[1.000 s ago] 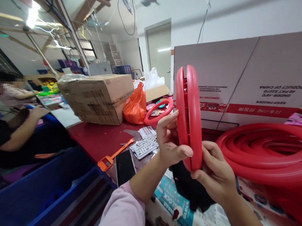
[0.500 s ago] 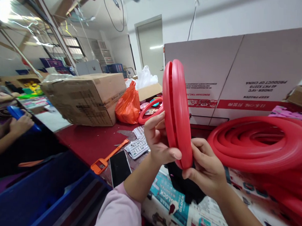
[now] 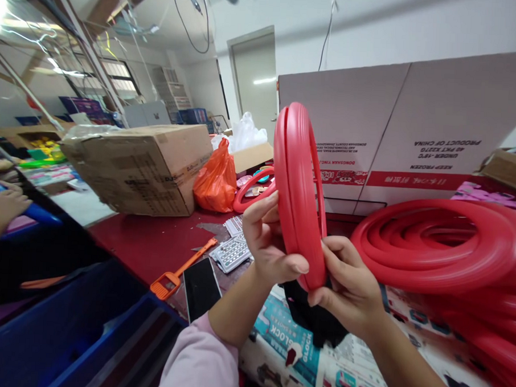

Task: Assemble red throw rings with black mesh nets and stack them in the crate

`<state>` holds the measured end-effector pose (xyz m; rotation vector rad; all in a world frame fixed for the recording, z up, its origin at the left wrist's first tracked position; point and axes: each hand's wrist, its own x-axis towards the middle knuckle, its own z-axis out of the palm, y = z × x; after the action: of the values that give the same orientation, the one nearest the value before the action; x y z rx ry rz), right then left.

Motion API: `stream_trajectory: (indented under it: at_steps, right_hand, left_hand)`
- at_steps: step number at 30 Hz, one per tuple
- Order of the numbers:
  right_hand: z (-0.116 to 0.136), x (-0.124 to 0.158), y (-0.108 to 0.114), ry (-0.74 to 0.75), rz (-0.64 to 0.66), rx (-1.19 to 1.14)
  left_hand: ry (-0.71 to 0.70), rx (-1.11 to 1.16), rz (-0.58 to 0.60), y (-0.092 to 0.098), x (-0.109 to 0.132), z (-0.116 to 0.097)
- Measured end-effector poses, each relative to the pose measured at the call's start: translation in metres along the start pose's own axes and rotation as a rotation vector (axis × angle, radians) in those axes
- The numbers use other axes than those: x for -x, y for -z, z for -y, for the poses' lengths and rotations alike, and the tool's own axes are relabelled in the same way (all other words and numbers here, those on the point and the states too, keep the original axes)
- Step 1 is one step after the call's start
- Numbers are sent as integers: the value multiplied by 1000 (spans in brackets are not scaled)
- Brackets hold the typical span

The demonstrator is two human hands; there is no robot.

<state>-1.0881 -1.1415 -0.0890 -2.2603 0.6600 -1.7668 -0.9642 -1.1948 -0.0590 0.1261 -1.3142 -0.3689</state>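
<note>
Workpiece: red plastic ring [image 3: 298, 201], held upright above the worktop [image 3: 140, 239], its two halves face to face along a thin seam.
Left hand [image 3: 267, 239]: fingers curled against the ring's left side, thumb laid over its lower part.
Right hand [image 3: 352, 283]: pinching the ring's lower right edge between thumb and fingers.
Right side: stacked red rings [image 3: 472, 277].
Left side: phone [image 3: 201, 288], just beside an orange plastic piece [image 3: 194, 260].
Behind: large printed carton [image 3: 415, 126].

Blkd: held ring [image 3: 297, 201] fwd, ring stack [image 3: 472, 283] R | rm: L, ovr tabletop [image 3: 140, 239]
</note>
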Motion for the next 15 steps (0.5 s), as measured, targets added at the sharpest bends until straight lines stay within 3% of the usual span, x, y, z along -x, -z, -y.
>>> stream_trajectory:
  at_steps: [6,11,15]
  right_hand:
    - [-1,-1,2,2,25,44]
    - [2,-3,4,-13,84,137]
    - [6,-4,4,-2,88,228]
  left_hand:
    - [6,-79,-10,2,2,3]
    - [208,39,24,1,5,1]
    - [249,87,-2,1,2,2]
